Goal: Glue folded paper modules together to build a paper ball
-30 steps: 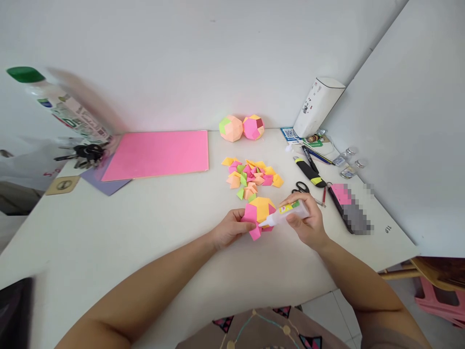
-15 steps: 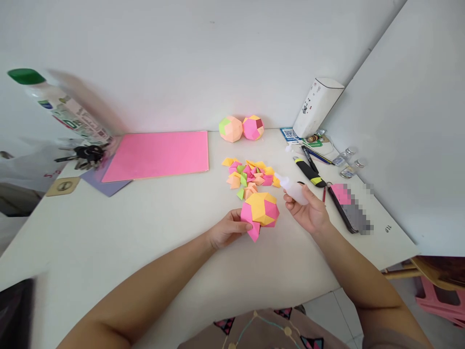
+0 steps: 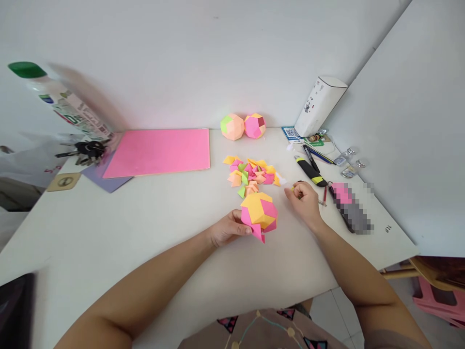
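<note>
My left hand (image 3: 227,228) is closed on the left side of a part-built paper ball (image 3: 259,213) of yellow and pink folded units, held just above the white table (image 3: 145,228). A loose pink flap hangs at its bottom. My right hand (image 3: 304,199) rests to the right of the ball, fingers curled round a small white glue bottle (image 3: 281,179). The bottle's tip points left toward a pile of several small folded paper pieces (image 3: 252,174). Most of the bottle is hidden in the hand.
Two finished paper balls (image 3: 232,127) (image 3: 255,126) sit by the wall. A pink sheet (image 3: 160,152), a purple sheet (image 3: 105,182), keys (image 3: 85,150) and a green-capped bottle (image 3: 61,104) lie left. A white box (image 3: 319,106), black-yellow cutter (image 3: 310,172), vials (image 3: 348,160) and phone (image 3: 350,206) lie right.
My right hand drew the glue bottle away from the ball, swung it up and right, then lowered it to the table beside the pile. My left hand turned the ball slightly.
</note>
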`<action>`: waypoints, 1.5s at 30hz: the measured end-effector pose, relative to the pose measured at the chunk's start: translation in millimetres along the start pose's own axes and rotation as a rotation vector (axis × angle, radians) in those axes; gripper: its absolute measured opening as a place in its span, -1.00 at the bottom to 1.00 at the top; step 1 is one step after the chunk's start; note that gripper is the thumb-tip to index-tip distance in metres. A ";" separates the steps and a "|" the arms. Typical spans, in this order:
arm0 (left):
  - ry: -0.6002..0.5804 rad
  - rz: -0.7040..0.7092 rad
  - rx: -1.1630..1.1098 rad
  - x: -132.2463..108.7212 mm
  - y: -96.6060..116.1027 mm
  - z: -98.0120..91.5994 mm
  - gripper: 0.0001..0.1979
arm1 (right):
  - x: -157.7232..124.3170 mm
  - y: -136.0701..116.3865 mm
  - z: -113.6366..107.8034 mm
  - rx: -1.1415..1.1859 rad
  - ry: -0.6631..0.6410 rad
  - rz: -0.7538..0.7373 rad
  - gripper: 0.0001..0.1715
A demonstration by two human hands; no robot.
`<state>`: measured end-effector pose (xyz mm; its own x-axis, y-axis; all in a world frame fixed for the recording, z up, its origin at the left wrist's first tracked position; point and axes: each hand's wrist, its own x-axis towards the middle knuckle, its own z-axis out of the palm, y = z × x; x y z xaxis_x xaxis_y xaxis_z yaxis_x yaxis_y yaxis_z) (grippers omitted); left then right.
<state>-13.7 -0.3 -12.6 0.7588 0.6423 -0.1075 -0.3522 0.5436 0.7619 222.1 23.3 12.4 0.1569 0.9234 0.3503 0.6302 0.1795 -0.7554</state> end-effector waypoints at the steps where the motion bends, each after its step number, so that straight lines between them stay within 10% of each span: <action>1: -0.001 -0.005 0.004 -0.2 -0.3 0.0 -0.83 | 0.4 2.3 0.5 -0.056 -0.024 -0.022 -0.59; 7: -0.013 -0.010 0.026 -0.8 0.3 1.4 -0.79 | 1.0 5.4 0.0 -0.266 -0.124 -0.069 -0.62; 14: 0.096 0.009 -0.136 4.4 -0.4 4.7 -0.79 | -19.0 -30.8 -11.8 -0.056 0.183 -0.398 -0.69; 19: 0.160 0.062 -0.188 7.9 -1.5 8.8 -0.83 | -42.9 -44.0 -7.0 0.086 -0.089 -0.660 -0.87; 28: 0.180 0.126 0.005 6.3 -4.8 17.8 -0.79 | -53.5 -49.6 9.5 0.361 -0.492 -0.124 -0.92; 36: 0.056 0.198 -0.139 7.2 -2.0 13.6 -0.52 | -33.1 -39.3 -3.8 0.404 -0.369 -0.322 -0.91; 42: 0.060 0.096 -0.229 7.1 4.4 11.6 -0.29 | -25.1 -39.5 -14.2 0.478 -0.561 -0.421 -0.86; 45: 0.117 0.060 -0.155 5.8 5.4 9.4 -0.49 | -24.5 -41.0 -17.0 0.505 -0.672 -0.370 -0.87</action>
<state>-6.0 1.3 -3.2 0.6682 0.7296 -0.1455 -0.4817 0.5733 0.6629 205.3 -12.5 44.2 -0.5633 0.7523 0.3417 0.1207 0.4840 -0.8667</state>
